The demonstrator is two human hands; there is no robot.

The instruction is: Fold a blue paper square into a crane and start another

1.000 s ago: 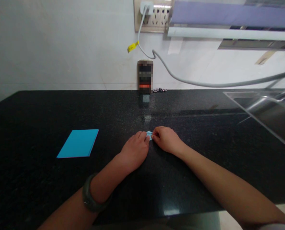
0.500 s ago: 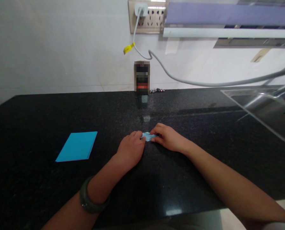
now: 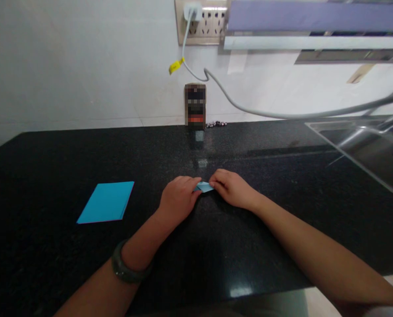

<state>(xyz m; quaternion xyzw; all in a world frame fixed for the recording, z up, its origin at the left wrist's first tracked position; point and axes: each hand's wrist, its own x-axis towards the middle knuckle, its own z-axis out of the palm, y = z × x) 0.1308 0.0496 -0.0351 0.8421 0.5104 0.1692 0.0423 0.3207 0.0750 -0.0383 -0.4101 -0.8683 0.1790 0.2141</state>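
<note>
A small piece of folded light-blue paper (image 3: 205, 187) lies between my two hands, low over the black countertop (image 3: 236, 237). My left hand (image 3: 180, 196) pinches its left end, fingers above and thumb toward me. The right end is gripped by my right hand (image 3: 231, 187), its thumb and fingertips pressed together on the paper. Fingers cover both ends, so only the middle of the folded piece shows. Off to the left lies a stack of square blue paper sheets (image 3: 107, 202), apart from both hands.
Against the wall a phone-shaped, pixelated object (image 3: 195, 105) stands upright with a beaded strap (image 3: 216, 124) beside it. A grey cable (image 3: 265, 113) runs from the wall socket (image 3: 212, 23) to the right. A metal sink (image 3: 377, 149) is set in at the right.
The paper now shows a smoother, pointed flap where it looked crinkled before. My left fingers have reached over it to the right, and my right fingertips have closed together on its end.
</note>
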